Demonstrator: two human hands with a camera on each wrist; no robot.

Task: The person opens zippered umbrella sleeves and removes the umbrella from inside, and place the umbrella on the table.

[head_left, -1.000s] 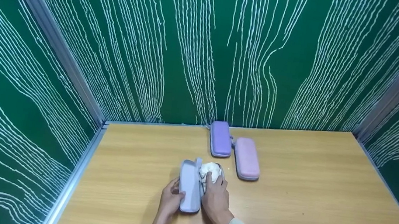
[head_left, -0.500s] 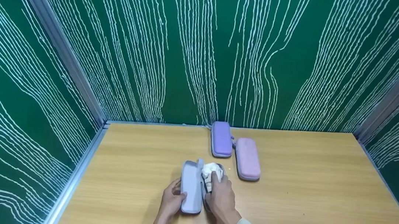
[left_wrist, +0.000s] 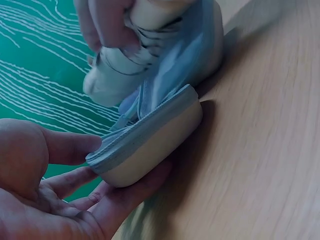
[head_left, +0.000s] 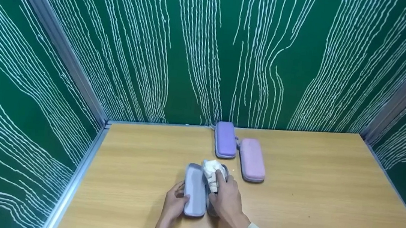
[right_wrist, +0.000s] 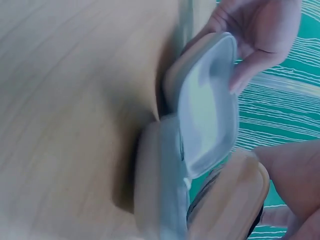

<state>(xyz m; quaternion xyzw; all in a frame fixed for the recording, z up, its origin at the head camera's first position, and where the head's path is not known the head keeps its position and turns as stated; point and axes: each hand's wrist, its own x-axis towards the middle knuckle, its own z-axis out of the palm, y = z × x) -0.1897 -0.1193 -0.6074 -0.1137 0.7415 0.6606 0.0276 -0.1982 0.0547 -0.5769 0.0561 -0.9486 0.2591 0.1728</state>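
A pale grey zip case (head_left: 195, 194) lies spread in two halves on the table. My left hand (head_left: 173, 202) holds its left half by the near left side, thumb on the rim and fingers underneath, as the left wrist view shows. My right hand (head_left: 228, 199) grips a whitish bundle (head_left: 214, 168) over the right half. In the left wrist view, dark thin lines cross this bundle (left_wrist: 112, 72); its exact kind is unclear. From the right wrist, it appears as a pale rounded oblong (right_wrist: 232, 195) with a dark edge. The right hand covers part of the right half.
Beyond the hands, a purple case (head_left: 225, 139) and a pink case (head_left: 252, 160) lie closed on the wooden table (head_left: 329, 203). Green panels (head_left: 194, 52) with white wavy lines stand behind and at both sides.
My right hand has shifted slightly right, and the whitish bundle has risen a little and now overlaps the hinge side of the case. The left hand keeps its hold on the left half.
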